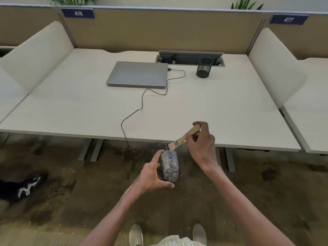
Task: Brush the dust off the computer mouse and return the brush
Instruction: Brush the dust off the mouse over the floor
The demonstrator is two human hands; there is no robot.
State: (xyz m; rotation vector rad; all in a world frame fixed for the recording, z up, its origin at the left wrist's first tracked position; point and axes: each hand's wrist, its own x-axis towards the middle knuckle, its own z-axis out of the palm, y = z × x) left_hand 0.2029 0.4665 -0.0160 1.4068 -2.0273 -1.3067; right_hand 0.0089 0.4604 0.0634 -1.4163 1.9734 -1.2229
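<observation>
Gripping dusty mouse (169, 166) in left hand (152, 174), right hand (201, 146) pinching brush (184, 138)

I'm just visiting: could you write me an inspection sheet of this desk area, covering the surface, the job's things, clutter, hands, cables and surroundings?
Surface: pale desk, with an open cable hatch at the back.
Job's things: dusty mouse held over the floor, in front of the desk; brush bristles at its front end.
Clutter: closed laptop; black mesh cup.
Hands: left hand grips the mouse; right hand holds the brush handle.
Cables: black cable from the laptop over the desk edge.
Surroundings: partition signs 476 and 477, plants behind, speckled carpet, dark shoe on the floor.
</observation>
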